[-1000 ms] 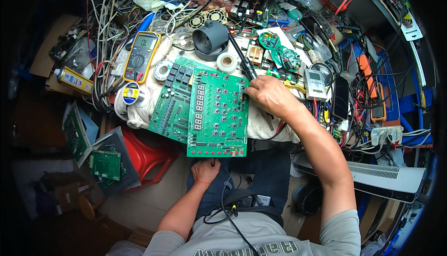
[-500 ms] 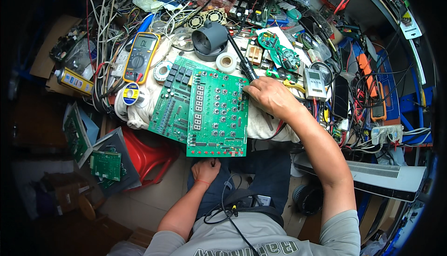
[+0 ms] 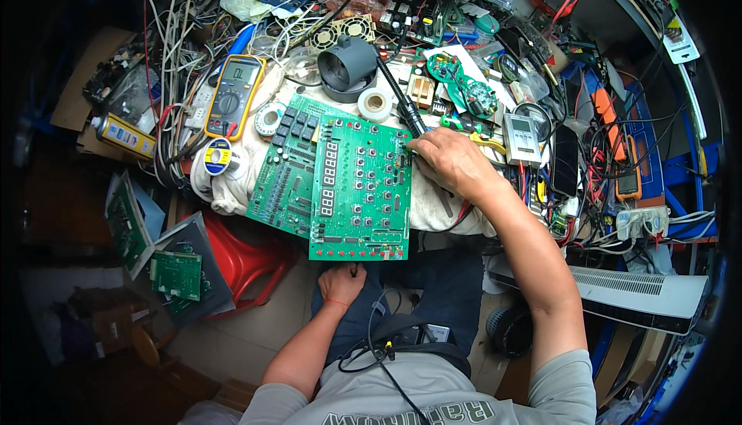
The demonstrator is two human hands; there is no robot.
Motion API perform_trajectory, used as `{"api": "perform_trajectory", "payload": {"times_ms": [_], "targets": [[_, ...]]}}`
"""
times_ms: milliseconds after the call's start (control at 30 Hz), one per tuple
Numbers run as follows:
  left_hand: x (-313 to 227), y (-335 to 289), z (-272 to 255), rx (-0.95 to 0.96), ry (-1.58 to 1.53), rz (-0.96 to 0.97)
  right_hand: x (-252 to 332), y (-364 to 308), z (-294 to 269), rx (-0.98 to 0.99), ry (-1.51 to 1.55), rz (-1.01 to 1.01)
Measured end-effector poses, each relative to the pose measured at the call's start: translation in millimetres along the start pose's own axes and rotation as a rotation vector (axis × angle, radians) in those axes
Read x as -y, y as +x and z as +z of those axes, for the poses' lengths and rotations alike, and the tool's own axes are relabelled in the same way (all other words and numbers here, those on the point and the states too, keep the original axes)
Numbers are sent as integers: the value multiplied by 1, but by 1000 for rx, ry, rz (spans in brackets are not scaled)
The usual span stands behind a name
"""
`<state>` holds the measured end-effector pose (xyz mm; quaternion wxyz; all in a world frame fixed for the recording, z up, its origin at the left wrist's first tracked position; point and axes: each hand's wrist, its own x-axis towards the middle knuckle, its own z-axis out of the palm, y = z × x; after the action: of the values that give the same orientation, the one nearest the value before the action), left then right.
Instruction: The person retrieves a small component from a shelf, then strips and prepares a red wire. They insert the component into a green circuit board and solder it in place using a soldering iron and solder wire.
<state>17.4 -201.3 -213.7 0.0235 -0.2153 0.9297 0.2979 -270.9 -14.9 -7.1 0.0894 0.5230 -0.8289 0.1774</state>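
A green circuit board (image 3: pixel 379 224) with rows of push buttons and a digit display lies partly over a second green board (image 3: pixel 282 193) with black relays. At the upper right edge of the top board, my right hand (image 3: pixel 456 163) has its fingers closed on the rim; the thumb is mostly hidden. Just above those fingers, a black ribbed rod (image 3: pixel 410 108) leans out from a grey round fitting (image 3: pixel 348 65). My left hand (image 3: pixel 340 283) rests on my thigh below the board's front edge, its fingers curled. Something small and dark shows at that fist, too little to name.
A yellow multimeter (image 3: pixel 235 96), a solder spool (image 3: pixel 217 156) and a tape roll (image 3: pixel 376 105) surround the boards. Behind lie tangled cables and electronics. On the right are a small white meter (image 3: pixel 522 139) and a phone (image 3: pixel 566 170). A red stool (image 3: pixel 239 251) stands lower left.
My right hand has shifted very slightly up and right along the board's edge, and its forearm has moved a little left. My left hand has stayed put.
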Motion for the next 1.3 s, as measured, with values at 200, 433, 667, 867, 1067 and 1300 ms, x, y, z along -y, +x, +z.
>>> {"api": "perform_trajectory", "payload": {"times_ms": [200, 433, 667, 867, 1067, 1300], "targets": [[1, 0, 0, -8, -19, 6, 6, 2, -6, -8, 53, 65], [1, 0, 0, -37, -19, 22, 6, 5, -6, -31, 67, 95], [7, -2, 4, -1, -16, 30, 3, 5, -4, -26, 100, 111], [8, -18, -35, -76, -699, -246, 10, -1, -5, -22, 149, 202], [-49, -23, -147, -387, -888, -95, 28, -11, -7, -190, 247, 419], [-119, 78, -203, -384, -153, 291, 84, -25, -2, -196, 566, 762]]}}
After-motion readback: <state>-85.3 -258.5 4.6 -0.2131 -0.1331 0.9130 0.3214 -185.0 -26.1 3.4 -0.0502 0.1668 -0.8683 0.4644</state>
